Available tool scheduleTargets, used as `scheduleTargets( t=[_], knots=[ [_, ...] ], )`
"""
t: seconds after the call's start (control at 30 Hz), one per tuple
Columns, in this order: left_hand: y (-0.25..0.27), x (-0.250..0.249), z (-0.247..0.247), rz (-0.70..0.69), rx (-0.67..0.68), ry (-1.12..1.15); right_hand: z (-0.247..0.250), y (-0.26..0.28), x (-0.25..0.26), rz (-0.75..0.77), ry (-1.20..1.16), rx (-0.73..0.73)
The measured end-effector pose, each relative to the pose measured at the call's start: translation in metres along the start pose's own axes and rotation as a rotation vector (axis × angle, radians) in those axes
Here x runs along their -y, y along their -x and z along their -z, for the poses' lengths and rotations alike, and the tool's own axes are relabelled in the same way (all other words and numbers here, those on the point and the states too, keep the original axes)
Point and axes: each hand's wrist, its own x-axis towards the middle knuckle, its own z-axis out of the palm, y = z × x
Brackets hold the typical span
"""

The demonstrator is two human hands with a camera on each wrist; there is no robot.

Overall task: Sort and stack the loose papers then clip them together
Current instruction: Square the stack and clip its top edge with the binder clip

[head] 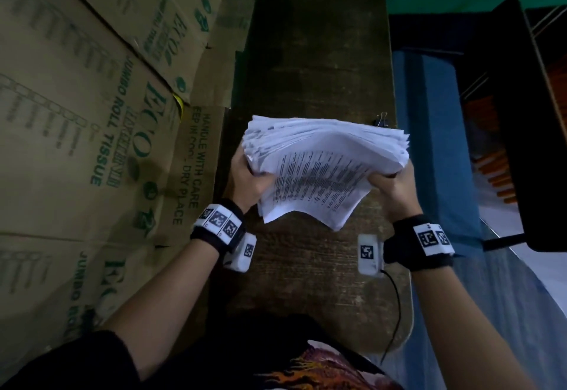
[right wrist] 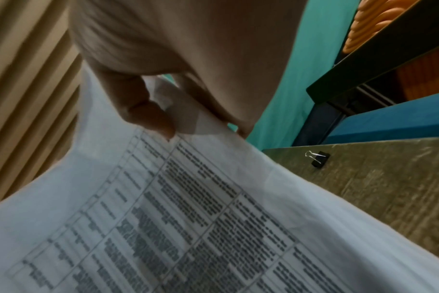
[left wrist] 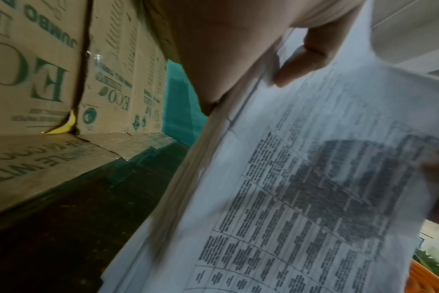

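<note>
A thick, uneven stack of printed papers [head: 322, 162] is lifted above the dark wooden table [head: 319, 52], its sheets fanned and bowed. My left hand [head: 248, 177] grips the stack's left edge, thumb on top. My right hand [head: 394, 184] grips the right edge the same way. The left wrist view shows the papers [left wrist: 301, 188] with my thumb [left wrist: 303, 65] pressed on the top sheet. In the right wrist view my thumb [right wrist: 148, 117] pins the printed top sheet [right wrist: 188, 218]. A black binder clip [head: 381, 121] [right wrist: 319, 158] lies on the table beyond the stack's right corner.
Cardboard boxes [head: 76, 128] printed with green text line the table's left side and press against its edge. A blue surface [head: 435, 144] and a dark shelf frame [head: 515, 113] with orange items stand at the right. A thin cable [head: 395, 306] hangs off the near right edge.
</note>
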Motion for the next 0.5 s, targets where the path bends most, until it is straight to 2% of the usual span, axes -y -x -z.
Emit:
scheduleTargets(
  t=[0.17,0.33,0.4,0.5],
  knots=[
    [0.004,0.007,-0.012,0.133,0.051,-0.097,-0.011,0.000,-0.022,-0.149,0.134,-0.003],
    [-0.014,0.011,-0.021,0.259,-0.060,-0.047,-0.012,-0.016,-0.021,-0.147,0.144,-0.110],
    [-0.020,0.024,-0.015,0.320,-0.002,-0.093,-0.005,-0.022,-0.027,-0.187,0.204,-0.049],
    [-0.017,0.051,-0.012,0.534,0.088,-0.121,0.002,-0.030,-0.059,-0.361,0.329,0.033]
  ],
)
